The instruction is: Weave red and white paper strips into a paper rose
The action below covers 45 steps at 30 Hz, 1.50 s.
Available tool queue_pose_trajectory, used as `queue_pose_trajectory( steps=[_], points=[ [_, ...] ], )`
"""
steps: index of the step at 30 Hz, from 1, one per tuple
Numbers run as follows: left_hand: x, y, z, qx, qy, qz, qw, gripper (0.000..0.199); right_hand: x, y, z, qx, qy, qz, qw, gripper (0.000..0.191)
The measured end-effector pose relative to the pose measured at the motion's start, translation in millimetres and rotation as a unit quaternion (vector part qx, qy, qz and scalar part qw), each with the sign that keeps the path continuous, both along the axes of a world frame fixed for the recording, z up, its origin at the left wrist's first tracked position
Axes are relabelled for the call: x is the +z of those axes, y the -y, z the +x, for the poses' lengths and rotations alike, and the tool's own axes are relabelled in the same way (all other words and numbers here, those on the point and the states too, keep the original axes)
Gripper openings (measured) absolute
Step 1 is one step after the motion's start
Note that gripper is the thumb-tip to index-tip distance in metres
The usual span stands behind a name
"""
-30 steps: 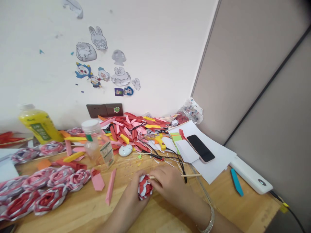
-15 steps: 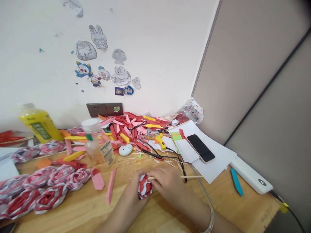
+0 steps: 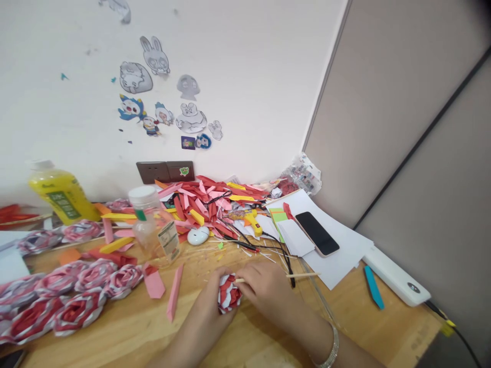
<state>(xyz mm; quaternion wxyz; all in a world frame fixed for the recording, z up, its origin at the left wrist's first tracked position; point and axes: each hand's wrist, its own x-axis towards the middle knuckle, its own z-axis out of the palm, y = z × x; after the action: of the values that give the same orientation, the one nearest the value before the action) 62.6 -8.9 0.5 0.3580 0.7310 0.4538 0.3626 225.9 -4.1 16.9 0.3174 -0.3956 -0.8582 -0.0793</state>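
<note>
My left hand (image 3: 215,301) is closed around a red and white paper rose (image 3: 229,296) just above the wooden table. In my right hand (image 3: 264,286) is a thin wooden stick (image 3: 303,276), its left tip at the rose's upper right side and its long end sticking out to the right past my knuckles. Whether the tip goes between the petals, I cannot tell. To the left lie a folded pink paper strip (image 3: 175,294) and a pink paper piece (image 3: 154,282). Several finished roses (image 3: 79,312) in red, pink and white rest in rows at the far left.
Behind my hands are a heap of folded paper strips (image 3: 207,202), a yellow glue gun (image 3: 251,222) with its cable, a clear jar (image 3: 148,230) and a white earphone case (image 3: 198,235). A yellow bottle (image 3: 63,197) stands left; a phone (image 3: 317,233), paper sheets and a white power strip (image 3: 399,278) lie right.
The stick's far end has tipped up slightly to the right. Both hands stay almost in place around the rose and stick; nothing else has visibly moved.
</note>
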Motion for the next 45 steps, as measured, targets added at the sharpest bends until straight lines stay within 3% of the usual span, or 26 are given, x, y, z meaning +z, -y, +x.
queue_pose_trajectory(
  steps=[6,11,17,25,29,33,36,40,45],
  points=[
    [-0.2,0,-1,0.001,0.0,-0.001,1.0,0.033,-8.9,-3,1,0.003,0.028,-0.01,1.0,0.016],
    [-3.7,-1,-2,-0.006,0.006,-0.016,1.0,0.029,-4.9,-2,0,-0.016,0.028,-0.048,0.998,0.012],
    [0.5,-2,-1,-0.006,0.061,-0.041,0.997,0.033,3.6,0,-1,-0.022,-0.06,-0.103,0.993,0.008],
    [7.8,-1,-1,-0.019,0.133,-0.07,0.988,0.039,22.5,2,-2,-0.034,-0.234,-0.295,0.926,0.008],
    [9.0,1,0,-0.017,0.132,-0.077,0.988,0.044,22.6,-1,0,-0.009,-0.277,-0.339,0.899,0.004],
    [2.2,0,2,0.018,0.13,-0.086,0.988,0.05,19.8,-2,3,-0.013,-0.306,-0.296,0.905,0.011],
    [-6.2,-3,2,0.04,0.118,-0.077,0.989,0.055,20.7,0,4,-0.031,-0.275,-0.227,0.934,0.01],
    [-8.2,-5,0,-0.003,0.105,-0.064,0.992,0.058,21.8,3,2,0.054,-0.157,-0.122,0.978,0.012],
    [4.8,-1,1,-0.043,0.076,-0.076,0.993,0.048,16.7,4,-1,0.08,-0.104,-0.057,0.99,0.02]
  ],
)
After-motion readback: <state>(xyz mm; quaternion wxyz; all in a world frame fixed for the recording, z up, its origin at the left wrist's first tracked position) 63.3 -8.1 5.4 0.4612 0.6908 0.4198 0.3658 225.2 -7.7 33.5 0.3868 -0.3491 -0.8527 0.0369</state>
